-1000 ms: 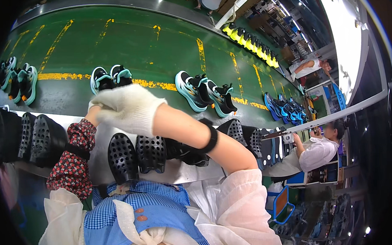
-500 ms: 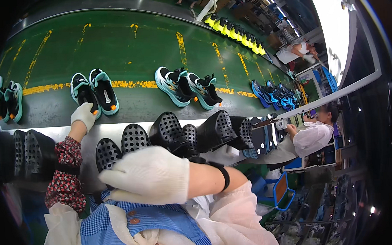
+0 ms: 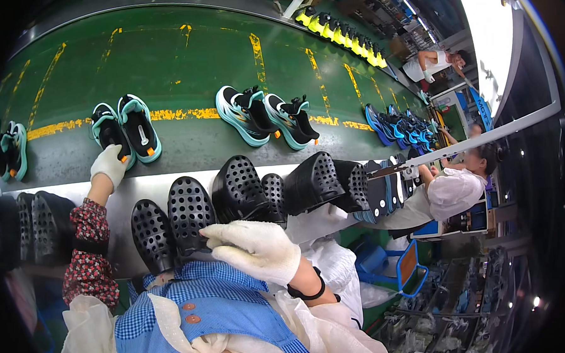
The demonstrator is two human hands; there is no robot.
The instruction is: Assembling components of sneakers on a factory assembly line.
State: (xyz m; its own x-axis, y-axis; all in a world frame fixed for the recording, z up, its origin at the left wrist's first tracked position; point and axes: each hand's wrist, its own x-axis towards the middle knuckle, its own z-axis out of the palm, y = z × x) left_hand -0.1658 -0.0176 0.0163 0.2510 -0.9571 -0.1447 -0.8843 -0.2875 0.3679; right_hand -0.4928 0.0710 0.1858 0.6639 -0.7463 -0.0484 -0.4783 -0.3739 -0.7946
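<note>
In a white knit glove, my left hand (image 3: 109,166) is closed on the heel of a black sneaker (image 3: 108,130) with a mint sole and orange heel tab. Its mate (image 3: 140,129) stands close beside it on the green belt. My right hand (image 3: 254,248), also gloved, hovers at the near edge of the metal ledge with fingers extended and nothing seen in it. Its fingertips are beside the heel end of a black perforated shoe form (image 3: 191,212); whether they touch, I cannot tell. Another such form (image 3: 153,236) lies just left.
More black perforated forms (image 3: 239,188) line the ledge (image 3: 116,190). Another sneaker pair (image 3: 264,120), blue shoes (image 3: 397,127) and yellow shoes (image 3: 339,35) sit along the green belt (image 3: 183,61). A co-worker (image 3: 453,188) is at the right, near a blue-framed stool (image 3: 406,266).
My right hand has moved right, away from my lap, uncovering the two left forms. My left hand stays at the same sneaker's heel. The view has shifted slightly.
</note>
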